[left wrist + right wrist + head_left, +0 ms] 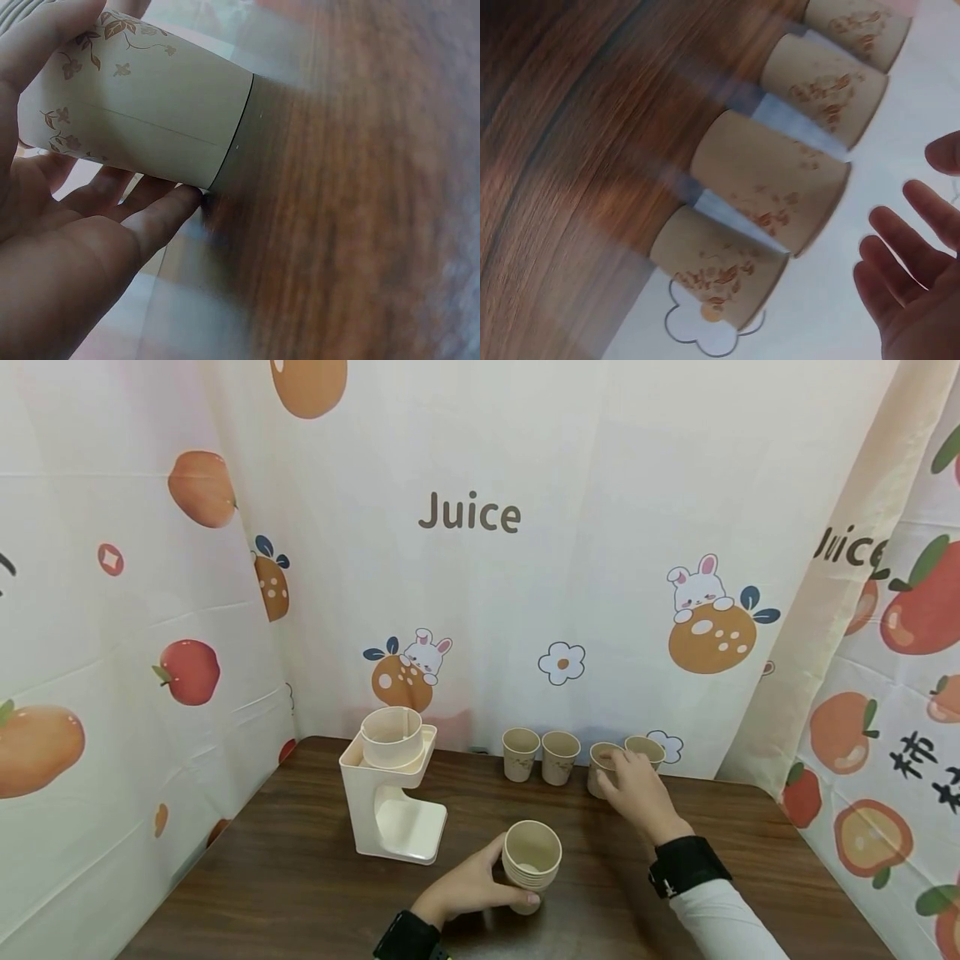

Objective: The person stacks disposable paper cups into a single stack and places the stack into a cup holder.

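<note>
A nested stack of beige paper cups (pixel 532 858) stands near the front of the table. My left hand (pixel 480 881) grips it from the left, thumb and fingers around its lower part; the left wrist view shows the floral print on the bottom cup (pixel 150 97). Along the back stand separate paper cups: one (pixel 521 755), another (pixel 559 758), a third (pixel 597 770) and the rightmost (pixel 645 749). Over the two on the right hovers my right hand (pixel 636 793). In the right wrist view that hand (pixel 915 277) has loosely bent fingers beside the cup rims, holding nothing.
To the left stands a cream-coloured dispenser-like stand (pixel 390 789) with a round cup on top and a flat base. The dark wooden table (pixel 292 860) meets a printed cloth backdrop (pixel 480 593) just behind the cup row.
</note>
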Demonstrator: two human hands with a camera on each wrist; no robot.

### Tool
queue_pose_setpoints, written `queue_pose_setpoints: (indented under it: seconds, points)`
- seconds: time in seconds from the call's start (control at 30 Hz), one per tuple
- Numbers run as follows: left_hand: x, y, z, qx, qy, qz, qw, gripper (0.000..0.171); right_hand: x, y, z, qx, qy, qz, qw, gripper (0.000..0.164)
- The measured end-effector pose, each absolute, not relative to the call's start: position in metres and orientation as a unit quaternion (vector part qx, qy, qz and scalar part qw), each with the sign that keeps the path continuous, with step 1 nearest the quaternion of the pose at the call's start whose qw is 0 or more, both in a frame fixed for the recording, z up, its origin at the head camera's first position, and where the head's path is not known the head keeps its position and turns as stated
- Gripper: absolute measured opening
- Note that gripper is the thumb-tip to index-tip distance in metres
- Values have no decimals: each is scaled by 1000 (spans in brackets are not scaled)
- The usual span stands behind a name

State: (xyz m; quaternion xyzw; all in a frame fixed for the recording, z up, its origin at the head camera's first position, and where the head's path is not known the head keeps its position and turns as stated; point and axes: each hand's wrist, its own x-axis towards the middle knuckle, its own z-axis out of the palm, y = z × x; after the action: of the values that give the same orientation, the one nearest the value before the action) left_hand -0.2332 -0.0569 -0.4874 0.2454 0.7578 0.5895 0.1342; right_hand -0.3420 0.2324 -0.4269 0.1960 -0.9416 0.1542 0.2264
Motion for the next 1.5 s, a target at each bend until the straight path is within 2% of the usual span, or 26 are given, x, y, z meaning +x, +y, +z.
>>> queue_pose_setpoints:
  seconds: [0.27, 0.93, 1.27, 1.5]
  points:
    - [-234, -56, -488, 248, 754, 593, 133, 78, -360, 238, -429, 174, -952, 131, 213, 45]
    - [-235, -57, -489, 246, 756, 591, 136, 77, -386, 232, -422, 163, -971, 80, 154, 50]
    - [-235, -56, -488, 255, 750, 595, 138, 75, -389, 229, -414, 145, -985, 36, 90, 54]
    - [-235, -56, -489, 253, 751, 594, 136, 76, -388, 228, -415, 153, -984, 37, 88, 52]
